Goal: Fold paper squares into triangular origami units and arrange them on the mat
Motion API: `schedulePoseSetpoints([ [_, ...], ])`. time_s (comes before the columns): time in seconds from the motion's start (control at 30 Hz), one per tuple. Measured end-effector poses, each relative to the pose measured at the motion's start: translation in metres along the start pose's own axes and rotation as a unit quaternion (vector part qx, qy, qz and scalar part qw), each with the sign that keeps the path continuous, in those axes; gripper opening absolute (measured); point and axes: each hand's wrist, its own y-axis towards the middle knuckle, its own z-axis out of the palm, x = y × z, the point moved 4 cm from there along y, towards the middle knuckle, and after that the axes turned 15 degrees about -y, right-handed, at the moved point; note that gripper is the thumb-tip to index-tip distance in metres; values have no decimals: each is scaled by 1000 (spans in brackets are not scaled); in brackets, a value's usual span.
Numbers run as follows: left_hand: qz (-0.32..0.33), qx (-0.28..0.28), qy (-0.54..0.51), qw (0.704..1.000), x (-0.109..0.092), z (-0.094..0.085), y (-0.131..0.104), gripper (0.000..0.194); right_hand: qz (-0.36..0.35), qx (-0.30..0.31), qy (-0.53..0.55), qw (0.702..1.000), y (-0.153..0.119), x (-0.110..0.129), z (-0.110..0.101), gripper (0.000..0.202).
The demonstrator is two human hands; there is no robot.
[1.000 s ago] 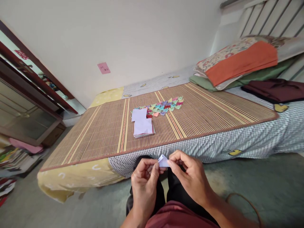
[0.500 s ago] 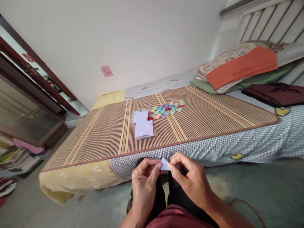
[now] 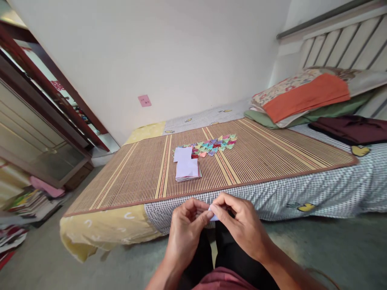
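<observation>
A small folded piece of pale lavender paper (image 3: 214, 218) is pinched between my two hands, mostly covered by the fingers. My left hand (image 3: 189, 225) grips its left side with thumb and forefinger. From the other side, the thumb and fingers of my right hand (image 3: 237, 225) close over its top. Both hands are above my knees, in front of the bed's edge. On the mat beyond them lies a stack of square paper sheets (image 3: 186, 168), pale lavender on top. Behind that, several small folded colourful paper pieces (image 3: 214, 146) sit in rows.
A striped bamboo mat (image 3: 133, 173) covers the bed, over a checked sheet (image 3: 256, 195). Pillows with an orange cover (image 3: 311, 96) and a folded maroon cloth (image 3: 350, 129) rest at the right. Books (image 3: 27, 205) are piled on the left, near a cabinet (image 3: 39, 141).
The right thumb and fingers have moved left over the paper's tip, so less of the folded triangle shows. The view has shifted slightly.
</observation>
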Motion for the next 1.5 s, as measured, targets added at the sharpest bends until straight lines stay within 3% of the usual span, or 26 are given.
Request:
schedulePoseSetpoints([
  [0.1, -20, 9, -4, 1000, -7, 1, 1, 26, 6, 13, 24, 1000, 5, 2, 0, 25],
  [0.33, 4, -20, -35, 999, -9, -12, 1, 26, 33, 81, 75, 993, 2, 0, 1, 19],
  [0.57, 15, -12, -32, 999, -10, -11, -2, 26, 10, 47, 18, 999, 1, 5, 3, 20],
  [0.8, 26, -59, -63, 996, -7, -19, -3, 28, 8, 47, 26, 999, 6, 8, 8, 25],
  [1.1, 38, -73, -23, 996, 6, -25, -2, 37, 3, 12, -7, 1000, -4, -7, 18, 32],
  [1.2, 62, -85, -19, 994, 8, -30, -3, 37, -11, 29, -16, 999, -7, -14, 27, 33],
  [1.33, 54, -52, -41, 996, 13, -30, 2, 39, 15, 90, 36, 995, -9, -28, 42, 37],
  [1.5, 27, -39, -66, 997, 25, -28, 12, 37, 37, 66, 43, 996, -8, -37, 49, 46],
])
